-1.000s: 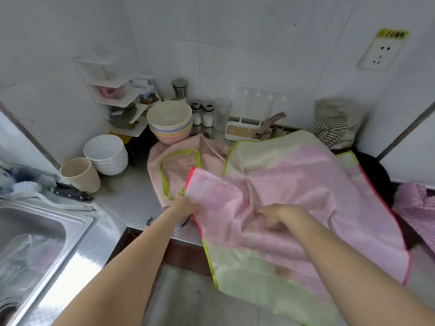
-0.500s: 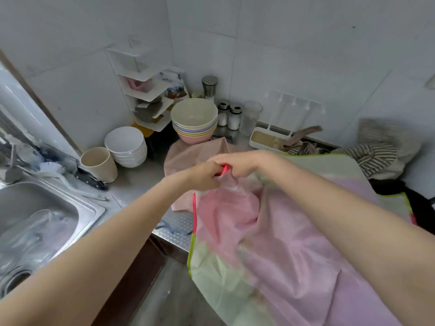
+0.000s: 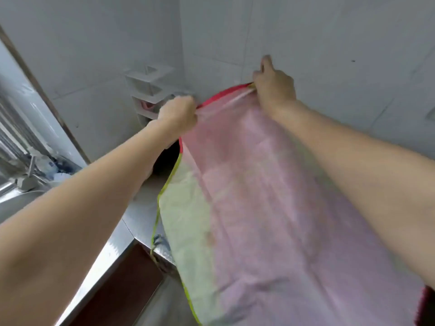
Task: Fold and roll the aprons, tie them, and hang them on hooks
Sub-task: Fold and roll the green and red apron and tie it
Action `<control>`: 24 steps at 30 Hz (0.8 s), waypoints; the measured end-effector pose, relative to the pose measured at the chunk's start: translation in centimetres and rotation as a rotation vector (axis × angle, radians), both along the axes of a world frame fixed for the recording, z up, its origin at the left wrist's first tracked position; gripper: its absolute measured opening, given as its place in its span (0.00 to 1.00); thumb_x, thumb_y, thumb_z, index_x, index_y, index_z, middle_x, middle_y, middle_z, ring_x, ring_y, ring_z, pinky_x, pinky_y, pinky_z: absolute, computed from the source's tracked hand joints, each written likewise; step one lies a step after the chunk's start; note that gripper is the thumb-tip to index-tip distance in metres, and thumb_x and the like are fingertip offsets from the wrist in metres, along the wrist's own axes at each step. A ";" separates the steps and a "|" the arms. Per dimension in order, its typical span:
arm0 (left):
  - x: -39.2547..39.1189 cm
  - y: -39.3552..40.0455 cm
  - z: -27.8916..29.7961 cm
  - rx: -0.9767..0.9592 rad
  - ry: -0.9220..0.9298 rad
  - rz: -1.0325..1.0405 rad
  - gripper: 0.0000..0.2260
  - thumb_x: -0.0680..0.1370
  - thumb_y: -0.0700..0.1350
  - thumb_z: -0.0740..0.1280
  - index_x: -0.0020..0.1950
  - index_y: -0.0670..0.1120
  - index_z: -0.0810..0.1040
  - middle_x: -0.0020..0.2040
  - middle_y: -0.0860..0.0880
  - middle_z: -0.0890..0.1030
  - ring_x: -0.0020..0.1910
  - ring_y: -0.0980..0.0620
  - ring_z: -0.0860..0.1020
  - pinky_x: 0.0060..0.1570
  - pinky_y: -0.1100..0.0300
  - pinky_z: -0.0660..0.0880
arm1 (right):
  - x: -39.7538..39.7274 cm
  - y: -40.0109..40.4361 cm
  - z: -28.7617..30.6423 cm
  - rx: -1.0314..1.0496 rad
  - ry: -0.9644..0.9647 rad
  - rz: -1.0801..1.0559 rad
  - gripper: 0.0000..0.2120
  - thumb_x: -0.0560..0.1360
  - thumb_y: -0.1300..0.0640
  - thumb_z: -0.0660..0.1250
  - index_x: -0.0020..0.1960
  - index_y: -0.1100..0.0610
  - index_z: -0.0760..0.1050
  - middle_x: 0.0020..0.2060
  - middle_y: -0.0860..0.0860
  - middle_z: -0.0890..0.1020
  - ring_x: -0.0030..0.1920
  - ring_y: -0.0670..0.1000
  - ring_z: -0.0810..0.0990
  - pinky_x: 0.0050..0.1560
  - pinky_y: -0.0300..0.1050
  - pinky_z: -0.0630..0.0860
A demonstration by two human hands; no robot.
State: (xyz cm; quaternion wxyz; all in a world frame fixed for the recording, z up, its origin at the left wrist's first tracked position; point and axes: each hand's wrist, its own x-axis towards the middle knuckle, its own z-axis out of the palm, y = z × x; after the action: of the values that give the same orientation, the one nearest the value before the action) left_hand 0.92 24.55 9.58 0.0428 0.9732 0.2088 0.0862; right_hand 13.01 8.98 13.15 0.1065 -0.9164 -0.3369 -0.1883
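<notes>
While both arms reach forward and up toward the tiled wall (image 3: 329, 31), the hands hold one apron (image 3: 259, 196) stretched between them by its top edge. The left hand (image 3: 177, 111), at about ten o'clock from the middle of the view, is curled into a fist that pinches the apron's left corner. The right hand (image 3: 274, 87), at about twelve o'clock, grips the other end of the red-trimmed edge (image 3: 223, 94), fingers curled on the cloth and one finger raised against the wall.

From that edge the apron hangs down toward five o'clock, mostly pink, with a pale green panel along its left side and a yellow-green binding down that border. Its lower part drapes over the front edge of the steel tabletop (image 3: 138, 208), which runs from seven o'clock toward the centre; how much of the cloth rests on it cannot be told.

Behind the left hand, a white corner shelf (image 3: 148, 90) sits where the two walls meet, holding something pink. At nine o'clock a tap (image 3: 28, 175) stands at the rim of a steel sink (image 3: 14, 196), blurred. A dark red cloth (image 3: 427, 307) shows at the four o'clock edge.
</notes>
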 end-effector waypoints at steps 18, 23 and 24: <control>1.9 -6.6 -1.7 -0.344 -0.184 -0.055 0.12 0.76 0.41 0.60 0.55 0.42 0.79 0.55 0.39 0.76 0.52 0.38 0.77 0.48 0.54 0.72 | 0.5 -11.9 0.7 0.218 0.494 -0.410 0.11 0.76 0.61 0.59 0.55 0.65 0.74 0.55 0.62 0.78 0.42 0.53 0.84 0.43 0.45 0.80; 1.4 -6.6 -1.2 -0.489 -0.147 -0.030 0.09 0.78 0.43 0.60 0.50 0.42 0.79 0.50 0.37 0.78 0.54 0.38 0.76 0.55 0.55 0.69 | -0.5 -14.5 1.7 0.200 0.839 -0.374 0.07 0.75 0.60 0.66 0.39 0.60 0.72 0.31 0.55 0.73 0.15 0.46 0.72 0.17 0.34 0.72; 1.3 -6.6 -1.4 -0.478 -0.120 -0.023 0.10 0.78 0.43 0.60 0.52 0.43 0.79 0.52 0.37 0.79 0.56 0.38 0.74 0.60 0.54 0.67 | -0.8 -14.9 1.9 0.150 0.895 -0.347 0.08 0.75 0.61 0.67 0.38 0.60 0.72 0.31 0.55 0.73 0.18 0.45 0.74 0.18 0.32 0.71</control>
State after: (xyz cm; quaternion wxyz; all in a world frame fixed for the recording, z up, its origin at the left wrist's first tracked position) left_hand 2.21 17.98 8.15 0.2850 0.9309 0.2093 0.0917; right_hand 12.18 -5.88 15.08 0.2737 -0.9398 -0.0856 0.1856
